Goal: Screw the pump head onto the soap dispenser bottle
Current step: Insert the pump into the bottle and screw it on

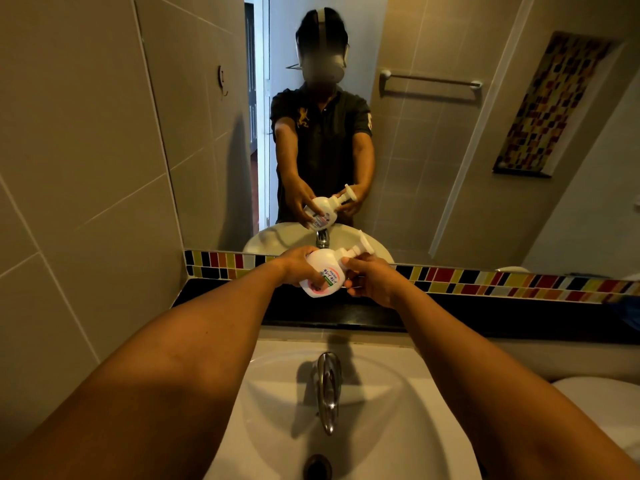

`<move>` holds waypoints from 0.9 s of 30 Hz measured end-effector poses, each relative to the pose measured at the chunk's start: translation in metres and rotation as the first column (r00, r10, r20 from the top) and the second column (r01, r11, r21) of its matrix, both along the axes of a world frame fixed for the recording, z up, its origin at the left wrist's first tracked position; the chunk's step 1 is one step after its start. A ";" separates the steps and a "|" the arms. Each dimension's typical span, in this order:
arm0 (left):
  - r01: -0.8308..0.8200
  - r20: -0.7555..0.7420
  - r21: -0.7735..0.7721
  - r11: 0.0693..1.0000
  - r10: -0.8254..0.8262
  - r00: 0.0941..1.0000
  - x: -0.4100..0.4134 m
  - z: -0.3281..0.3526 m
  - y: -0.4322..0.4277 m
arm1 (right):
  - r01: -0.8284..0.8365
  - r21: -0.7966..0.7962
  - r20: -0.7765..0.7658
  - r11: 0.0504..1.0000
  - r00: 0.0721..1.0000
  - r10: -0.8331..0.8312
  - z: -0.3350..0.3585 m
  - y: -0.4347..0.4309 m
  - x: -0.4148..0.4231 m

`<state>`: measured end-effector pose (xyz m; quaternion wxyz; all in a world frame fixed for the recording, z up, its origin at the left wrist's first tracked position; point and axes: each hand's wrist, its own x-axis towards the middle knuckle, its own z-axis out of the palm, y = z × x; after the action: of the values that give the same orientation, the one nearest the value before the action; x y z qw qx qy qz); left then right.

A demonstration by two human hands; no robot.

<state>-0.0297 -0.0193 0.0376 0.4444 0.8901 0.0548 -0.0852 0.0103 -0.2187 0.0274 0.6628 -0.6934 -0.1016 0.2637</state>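
The left hand is wrapped around the body of the white soap bottle, fingers curled under its lower end, holding it tilted so that the neck points up and to the right. The right hand grips the bottle's neck where the white pump head sits, thumb on the near side and fingers folded around the collar; the pump's nozzle and stem stick out past the fingers toward the mirror. The pump head is on the bottle's opening, but how far it is threaded on cannot be told. The bottle's label, with red and green print, faces the camera. Both hands hold the bottle in the air above the dark counter ledge behind the white sink, well past the chrome tap. Both bare forearms stretch forward over the basin. A strip of coloured tiles runs along the bottom of the mirror, which shows the person in a dark shirt holding the same bottle. A towel bar appears in the reflection, and grey tiled wall fills the left side.
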 end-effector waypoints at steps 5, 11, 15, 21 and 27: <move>0.017 0.001 0.018 1.000 -0.017 1.000 0.000 0.000 -0.004 | 0.025 -0.021 0.033 0.999 0.999 -0.024 0.000 0.003 -0.002; 0.013 0.001 0.011 1.000 -0.013 1.000 0.001 0.000 0.001 | -0.021 0.028 -0.007 0.999 1.000 0.021 0.001 -0.002 -0.001; 0.018 0.004 0.019 1.000 -0.018 1.000 0.002 -0.001 -0.002 | 0.016 0.000 0.014 1.000 1.000 -0.016 -0.001 0.000 0.002; 0.025 -0.014 0.006 1.000 -0.025 1.000 0.002 -0.005 -0.003 | -0.007 -0.034 0.038 0.999 0.999 0.008 -0.004 -0.002 0.002; -0.002 0.089 0.030 1.000 0.000 0.996 0.001 -0.004 -0.009 | 0.102 -0.010 0.140 0.995 0.985 -0.099 -0.003 0.000 -0.002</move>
<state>-0.0288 -0.0287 0.0338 0.4331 0.8995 0.0368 -0.0445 0.0079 -0.2191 0.0242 0.6606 -0.7200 -0.1102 0.1818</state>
